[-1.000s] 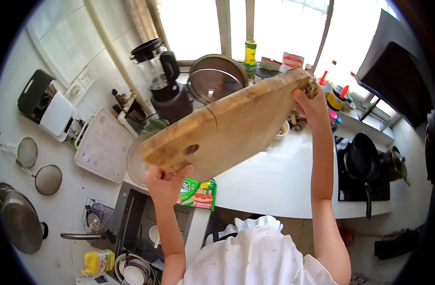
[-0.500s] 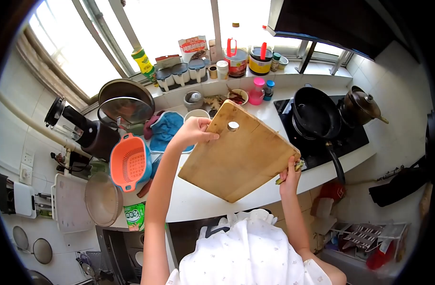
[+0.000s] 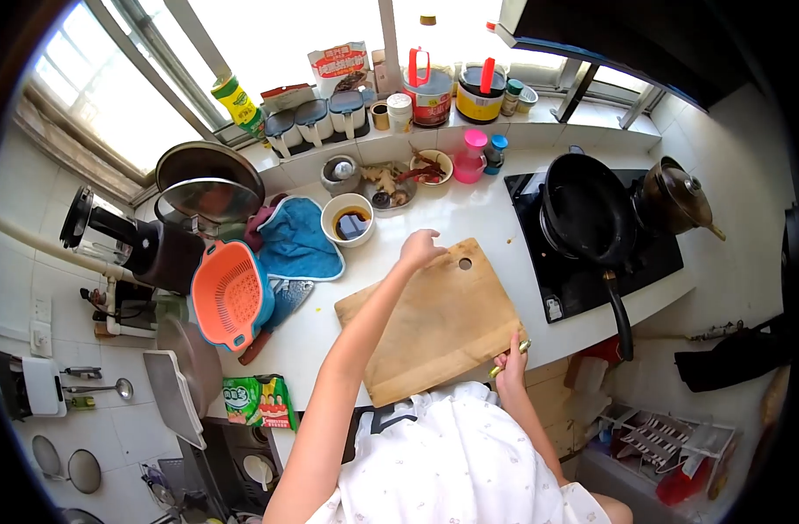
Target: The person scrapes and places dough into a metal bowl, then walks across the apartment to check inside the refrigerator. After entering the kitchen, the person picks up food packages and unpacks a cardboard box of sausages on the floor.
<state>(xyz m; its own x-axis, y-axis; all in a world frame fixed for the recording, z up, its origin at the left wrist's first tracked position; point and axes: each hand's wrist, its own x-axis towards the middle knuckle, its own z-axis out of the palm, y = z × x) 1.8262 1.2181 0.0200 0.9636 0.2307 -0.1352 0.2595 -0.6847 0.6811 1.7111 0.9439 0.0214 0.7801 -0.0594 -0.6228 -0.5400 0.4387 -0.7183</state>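
Note:
A wooden cutting board (image 3: 434,323) lies on the white counter in front of me, its near corner against my clothing. My left hand (image 3: 423,249) is over the board's far edge, left of its round hole, thumb and forefinger apart. At the board's right corner, my right hand (image 3: 510,365) is closed round a pale green vegetable piece (image 3: 523,347) whose ends stick out on both sides. Its exact kind is too small to make out. The fingertips of that hand meet the board's edge.
A bowl of dark liquid (image 3: 351,222) and a blue cloth (image 3: 299,240) are beyond the board. Left are an orange colander (image 3: 229,297), a cleaver (image 3: 288,301) and a green packet (image 3: 260,402). A black wok (image 3: 587,210) and a brown pot (image 3: 675,199) stand on the stove (image 3: 574,279).
The board has come down from a raised, tilted position to the counter. My left hand has moved right and loosened from the board. My right hand has lowered, still with the green piece.

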